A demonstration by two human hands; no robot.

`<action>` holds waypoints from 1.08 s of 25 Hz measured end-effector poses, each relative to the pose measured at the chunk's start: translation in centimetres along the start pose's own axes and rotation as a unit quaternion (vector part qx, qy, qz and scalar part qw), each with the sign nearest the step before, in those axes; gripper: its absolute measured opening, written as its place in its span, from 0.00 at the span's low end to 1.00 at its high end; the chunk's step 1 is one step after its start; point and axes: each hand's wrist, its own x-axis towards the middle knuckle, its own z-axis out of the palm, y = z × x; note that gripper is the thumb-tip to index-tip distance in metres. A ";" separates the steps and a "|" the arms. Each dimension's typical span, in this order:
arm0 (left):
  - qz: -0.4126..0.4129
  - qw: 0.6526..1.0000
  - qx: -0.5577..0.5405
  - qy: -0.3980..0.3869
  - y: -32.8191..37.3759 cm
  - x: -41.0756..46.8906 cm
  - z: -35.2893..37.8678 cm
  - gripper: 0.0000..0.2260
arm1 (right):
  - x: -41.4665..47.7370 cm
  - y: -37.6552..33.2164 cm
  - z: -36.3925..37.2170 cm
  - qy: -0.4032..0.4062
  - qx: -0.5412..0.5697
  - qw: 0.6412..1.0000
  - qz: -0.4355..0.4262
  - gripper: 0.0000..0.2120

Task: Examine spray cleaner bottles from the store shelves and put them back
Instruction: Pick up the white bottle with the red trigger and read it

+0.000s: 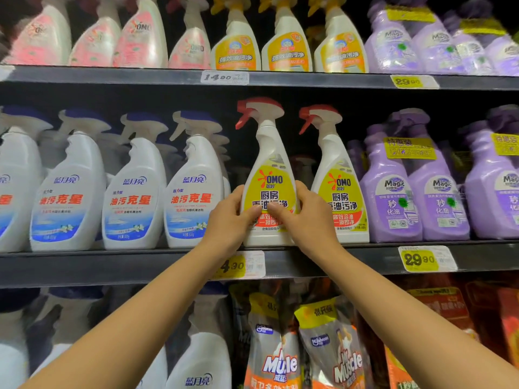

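**Item 1: OMO spray bottle (269,189) gripped by 2 hands at the front of the middle shelf (112,265).**

The bottle is upright in its row, with a blue-capped white bottle (193,192) to its left and a matching red-trigger bottle (339,197) just beside it on the right. Its base is level with the shelf edge; whether it rests there or is slightly lifted cannot be told. The left hand (229,217) and right hand (306,217) are both clamped on the lower body, thumbs across the front label and fingers wrapped round the sides. Assessment: rigid plastic, probably full, so moderately heavy with the weight carried low. The glossy label looks slippery. The best hold is the body as now, or the narrow neck under the trigger. The trigger head itself should not bear load.
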 end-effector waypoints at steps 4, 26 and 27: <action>0.020 0.998 0.047 0.041 -1.0 0.2 0.4 0.22 | -0.6 0.6 1.1 0.042 -0.092 0.995 -0.012 0.35; 0.053 0.985 0.155 0.045 -1.9 0.2 1.0 0.20 | 8.4 2.6 -9.5 -0.026 -0.029 0.993 0.113 0.29; 0.060 0.983 0.163 0.053 -2.0 0.2 1.1 0.20 | 7.8 2.8 -9.5 -0.024 0.002 0.995 0.101 0.28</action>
